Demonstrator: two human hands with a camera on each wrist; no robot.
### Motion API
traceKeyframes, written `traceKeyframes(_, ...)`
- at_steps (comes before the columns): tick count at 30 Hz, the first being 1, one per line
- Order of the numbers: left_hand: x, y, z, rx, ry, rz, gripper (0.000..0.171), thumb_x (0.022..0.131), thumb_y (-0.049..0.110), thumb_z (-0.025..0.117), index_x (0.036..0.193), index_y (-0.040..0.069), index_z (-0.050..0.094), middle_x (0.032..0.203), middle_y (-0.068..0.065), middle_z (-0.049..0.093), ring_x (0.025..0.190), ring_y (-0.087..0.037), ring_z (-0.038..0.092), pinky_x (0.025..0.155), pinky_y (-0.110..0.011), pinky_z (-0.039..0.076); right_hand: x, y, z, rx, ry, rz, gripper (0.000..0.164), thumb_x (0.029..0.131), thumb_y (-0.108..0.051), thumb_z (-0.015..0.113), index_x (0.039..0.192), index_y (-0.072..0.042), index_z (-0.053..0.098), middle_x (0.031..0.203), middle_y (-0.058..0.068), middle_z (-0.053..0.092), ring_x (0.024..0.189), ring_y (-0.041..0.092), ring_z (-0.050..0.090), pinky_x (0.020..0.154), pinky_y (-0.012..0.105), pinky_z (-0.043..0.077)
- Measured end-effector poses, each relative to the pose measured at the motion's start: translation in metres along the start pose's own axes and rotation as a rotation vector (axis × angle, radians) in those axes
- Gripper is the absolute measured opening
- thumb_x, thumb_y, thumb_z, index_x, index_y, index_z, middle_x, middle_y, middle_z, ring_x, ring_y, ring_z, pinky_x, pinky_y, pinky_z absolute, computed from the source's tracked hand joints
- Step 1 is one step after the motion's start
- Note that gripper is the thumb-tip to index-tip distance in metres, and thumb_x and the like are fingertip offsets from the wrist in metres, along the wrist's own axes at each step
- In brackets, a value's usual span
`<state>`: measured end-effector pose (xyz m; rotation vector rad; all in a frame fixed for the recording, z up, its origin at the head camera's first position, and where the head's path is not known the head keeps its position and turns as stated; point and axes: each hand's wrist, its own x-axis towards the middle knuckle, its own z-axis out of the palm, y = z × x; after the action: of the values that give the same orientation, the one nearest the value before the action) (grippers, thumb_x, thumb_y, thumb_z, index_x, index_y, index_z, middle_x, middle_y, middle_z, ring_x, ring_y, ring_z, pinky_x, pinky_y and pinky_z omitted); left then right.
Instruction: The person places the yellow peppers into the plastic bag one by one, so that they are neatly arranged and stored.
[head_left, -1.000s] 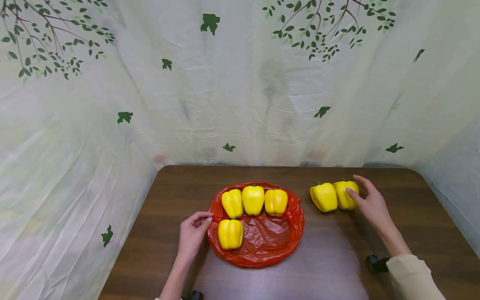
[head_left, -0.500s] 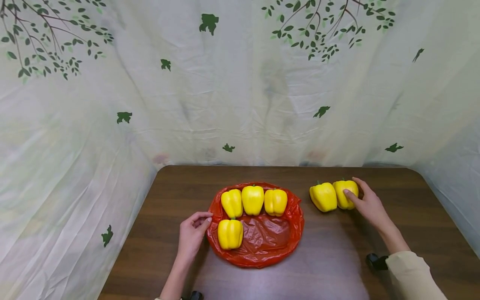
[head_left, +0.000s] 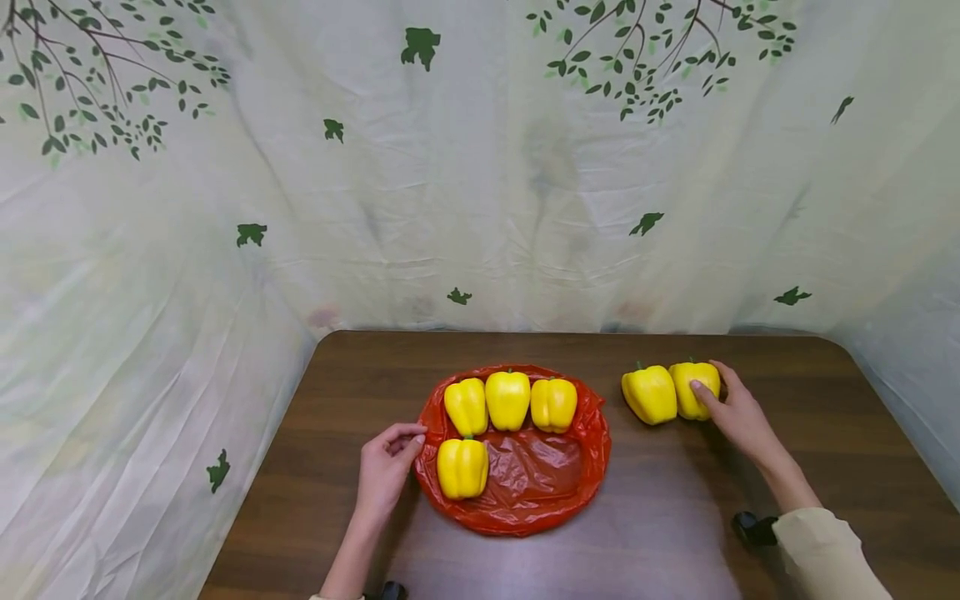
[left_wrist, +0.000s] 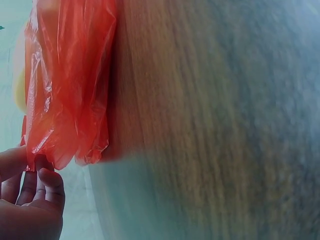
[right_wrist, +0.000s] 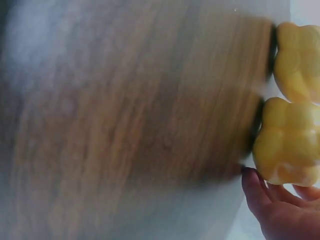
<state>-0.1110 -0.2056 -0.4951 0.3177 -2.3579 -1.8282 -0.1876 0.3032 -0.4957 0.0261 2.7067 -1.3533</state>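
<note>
My left hand (head_left: 385, 468) pinches the left edge of a red plastic bag (head_left: 534, 523), its mouth rolled open into a round rim. In the left wrist view, thumb and fingers nip the thin film of the bag (left_wrist: 60, 90). Three yellow bell peppers stand in a row at the bag's far side, and another bell pepper (head_left: 462, 469) sits at its near left. At the right, my right hand (head_left: 744, 417) holds a yellow bell pepper (head_left: 690, 392), thumb on the near side and fingers behind. A second bell pepper (head_left: 649, 395) stands directly left of it.
Everything stands on a dark brown wooden table (head_left: 645, 533). A pale curtain (head_left: 480, 167) printed with leaves hangs behind the table's far edge and along its sides. Bare tabletop lies between the bag and the two peppers at the right.
The fingers of my right hand have settled closer around the right-hand bell pepper. My left hand, the bag and the other peppers stay where they were.
</note>
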Motion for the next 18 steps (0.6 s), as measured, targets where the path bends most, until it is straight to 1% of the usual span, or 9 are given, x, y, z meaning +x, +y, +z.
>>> traceKeyframes(4,-0.001,0.001,0.000,-0.006,-0.003,-0.002,0.013,0.091,0.002,0.068,0.103,0.002,0.074,0.098,-0.015,0.067,0.077,-0.023,0.059,0.065,-0.023,0.053,-0.002,0.000,0.002,0.005,0.018,-0.005,0.084,0.102,-0.049,0.043,0.151,0.010,0.009,0.147,0.040,0.022,0.123,0.053,0.033,0.101,0.070,0.029)
traceKeyframes(8,-0.001,0.007,-0.001,-0.016,-0.012,-0.026,0.013,0.091,0.001,0.068,0.103,0.000,0.073,0.098,-0.015,0.067,0.076,-0.021,0.058,0.064,-0.023,0.052,-0.005,-0.002,0.003,0.009,0.042,-0.009,0.082,0.102,-0.047,0.044,0.150,0.012,0.011,0.147,0.040,0.023,0.123,0.053,0.033,0.100,0.070,0.029)
traceKeyframes(13,-0.002,0.015,-0.002,-0.016,-0.017,-0.044,0.013,0.091,-0.002,0.067,0.102,-0.003,0.072,0.096,-0.018,0.067,0.075,-0.024,0.058,0.064,-0.025,0.053,-0.008,0.000,0.004,-0.016,0.075,-0.055,0.076,0.104,-0.039,0.046,0.148,0.015,0.015,0.144,0.042,0.027,0.119,0.052,0.037,0.098,0.069,0.033)
traceKeyframes(15,-0.003,0.014,-0.002,-0.008,-0.015,-0.044,0.013,0.091,-0.002,0.067,0.102,-0.002,0.072,0.097,-0.017,0.067,0.075,-0.024,0.059,0.064,-0.025,0.053,-0.010,0.001,0.004,-0.023,0.092,-0.071,0.074,0.104,-0.037,0.047,0.147,0.015,0.016,0.143,0.042,0.028,0.118,0.052,0.038,0.096,0.068,0.034)
traceKeyframes(18,-0.003,0.009,-0.001,-0.005,-0.007,-0.031,0.013,0.091,0.001,0.068,0.103,0.000,0.073,0.097,-0.015,0.067,0.075,-0.022,0.059,0.065,-0.023,0.053,-0.013,0.003,0.005,-0.021,0.130,-0.093,0.071,0.104,-0.034,0.049,0.147,0.013,0.019,0.141,0.041,0.031,0.118,0.051,0.040,0.094,0.064,0.038)
